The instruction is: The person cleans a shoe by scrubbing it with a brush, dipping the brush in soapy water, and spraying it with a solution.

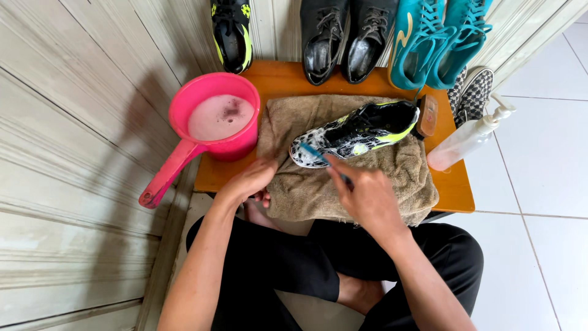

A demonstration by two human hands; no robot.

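Our right hand [367, 199], fingers clamped on the blue toothbrush [313, 153], meets the soapy sneaker's [355, 132] toe; shoe runs up-right. Left hand [248, 181] presses the towel [306, 184], fingers together.

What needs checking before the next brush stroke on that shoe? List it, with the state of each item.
1. Brush gripped in right hand: ok.
2. Bristles on the shoe toe: ok.
3. Left hand steadying the shoe: not ok; it rests on the towel edge, apart from the shoe.
4. Shoe lying fully on the towel: ok.
5. Soapy water left in the pink scoop: ok.
6. Wooden brush clear of the stroke: ok; it lies past the heel.
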